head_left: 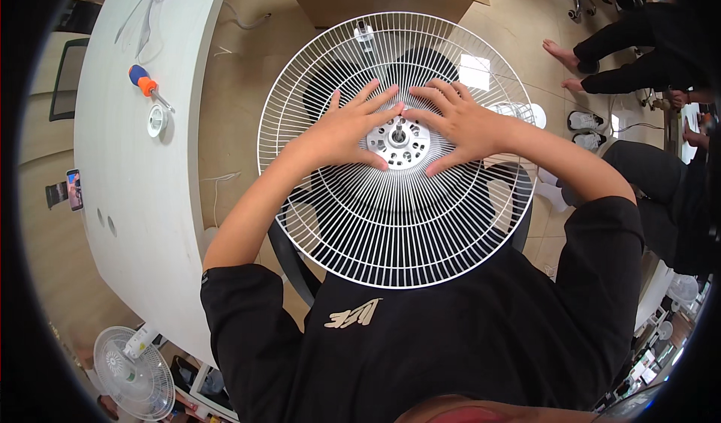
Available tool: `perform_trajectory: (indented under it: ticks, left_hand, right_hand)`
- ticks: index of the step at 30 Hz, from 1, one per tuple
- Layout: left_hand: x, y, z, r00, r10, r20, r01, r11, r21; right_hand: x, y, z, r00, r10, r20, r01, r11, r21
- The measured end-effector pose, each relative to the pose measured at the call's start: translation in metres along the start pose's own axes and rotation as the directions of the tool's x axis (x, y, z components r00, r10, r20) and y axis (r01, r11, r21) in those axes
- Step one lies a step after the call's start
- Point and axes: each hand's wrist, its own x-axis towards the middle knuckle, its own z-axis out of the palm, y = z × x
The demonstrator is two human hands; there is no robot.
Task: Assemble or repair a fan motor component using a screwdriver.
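A large round white fan grille (398, 211) lies in front of my body, its thin wires running out from the middle to the rim. At its centre is a white hub plate (414, 150) with holes, and a metal motor shaft stands up from it. My left hand (349, 132) rests on the wires left of the hub, fingers spread. Opposite it, my right hand (460, 126) lies on the right side with fingers apart. Both thumbs reach near the hub's lower edge, and the index fingertips nearly meet above the shaft. Neither hand grips anything.
On the white table (143, 220) at left lie a screwdriver (147, 85) and a small white round part (157, 121). A cardboard box (375, 6) stands beyond the grille, another grille on top. An assembled fan (134, 370) is at lower left. People sit at right.
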Motion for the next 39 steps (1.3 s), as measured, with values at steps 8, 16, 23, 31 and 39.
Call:
perform_trajectory:
  ticks: [8, 16, 23, 31, 39]
  left_hand:
    - [-0.015, 0.025, 0.000, 0.991, -0.091, -0.093, 0.094, 0.995, 0.028]
    - [-0.003, 0.027, 0.012, 0.954, 0.024, -0.298, -0.134, 0.925, -0.355]
    - [-0.006, 0.018, 0.037, 0.885, 0.020, -0.466, -0.237, 0.880, -0.412]
    - [-0.023, 0.025, 0.048, 0.801, 0.119, -0.587, -0.263, 0.950, -0.167]
    - [-0.024, 0.021, 0.054, 0.751, 0.071, -0.656, -0.226, 0.962, -0.155]
  right_hand:
    - [0.008, 0.017, -0.011, 0.988, -0.151, 0.039, 0.147, 0.985, 0.090]
    - [0.001, 0.005, -0.008, 0.987, -0.144, -0.066, 0.150, 0.984, 0.092]
    - [0.000, -0.009, -0.001, 0.978, -0.138, -0.155, 0.141, 0.990, 0.005]
    - [0.015, -0.010, 0.011, 0.959, -0.210, -0.191, 0.203, 0.978, -0.057]
    - [0.025, -0.003, 0.009, 0.950, -0.253, -0.182, 0.238, 0.966, -0.101]
